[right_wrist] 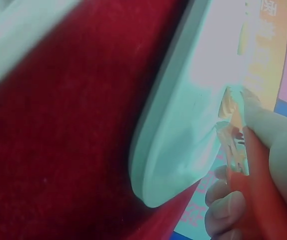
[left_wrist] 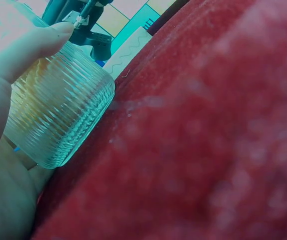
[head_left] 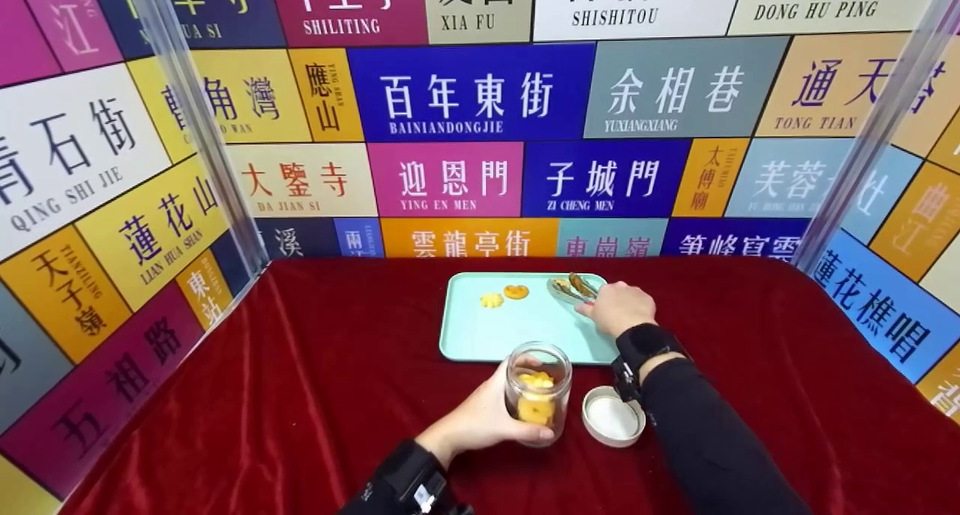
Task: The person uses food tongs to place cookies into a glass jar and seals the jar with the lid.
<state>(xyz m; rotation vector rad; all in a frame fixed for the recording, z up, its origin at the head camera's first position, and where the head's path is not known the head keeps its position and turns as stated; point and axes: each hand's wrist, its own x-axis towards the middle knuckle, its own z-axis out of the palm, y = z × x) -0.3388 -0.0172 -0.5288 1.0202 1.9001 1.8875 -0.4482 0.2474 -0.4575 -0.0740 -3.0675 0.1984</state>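
My left hand (head_left: 487, 414) grips a clear ribbed glass jar (left_wrist: 83, 107) with its thumb and fingers around the side. The jar has no lid on and has yellow cookies (head_left: 535, 410) inside. Over the right end of the mint-green tray (head_left: 472, 338), my right hand (head_left: 621, 308) holds red-handled tongs (right_wrist: 263, 185). The metal heads of the tongs are low over the tray's far right corner; I cannot tell whether they pinch a cookie. A yellow flower-shaped cookie (head_left: 491, 300) and a rounder orange cookie (head_left: 516, 292) lie on the tray's far left part.
A pale round lid (head_left: 613, 417) lies on the dark red cloth (head_left: 337, 335) to the right of the jar, close beneath the right forearm. Printed panels (head_left: 472, 91) stand behind the table and along both sides, with clear posts (head_left: 202, 117) at the corners.
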